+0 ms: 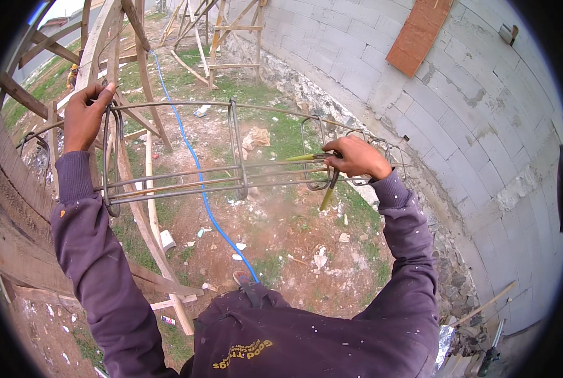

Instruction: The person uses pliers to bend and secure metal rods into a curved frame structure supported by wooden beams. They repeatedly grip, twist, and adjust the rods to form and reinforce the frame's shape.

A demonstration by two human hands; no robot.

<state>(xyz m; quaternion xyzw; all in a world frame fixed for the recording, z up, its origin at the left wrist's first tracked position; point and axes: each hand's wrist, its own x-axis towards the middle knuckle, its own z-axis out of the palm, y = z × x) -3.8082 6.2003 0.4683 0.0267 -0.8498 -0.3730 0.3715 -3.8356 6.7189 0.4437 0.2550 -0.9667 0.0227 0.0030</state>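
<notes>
A long rebar cage point(239, 183) of thin steel bars with rectangular stirrups spans the view from left to right at chest height. At its left, my left hand point(84, 120) is closed beside the top corner of a stirrup point(108, 160), thumb and forefinger pressed together; what they pinch is too small to make out. My right hand point(359, 157) grips a pair of pliers point(327, 196) with yellow-green handles, spread apart, in front of a stirrup toward the cage's right end. The fingers partly cover the tool's head.
Timber scaffolding point(124, 82) stands at the left and back. A grey block wall point(483, 107) runs along the right, with a reddish-brown board point(420, 34) on it. A blue hose point(209, 211) crosses the littered dirt and grass. Tools and scraps lie at the lower right.
</notes>
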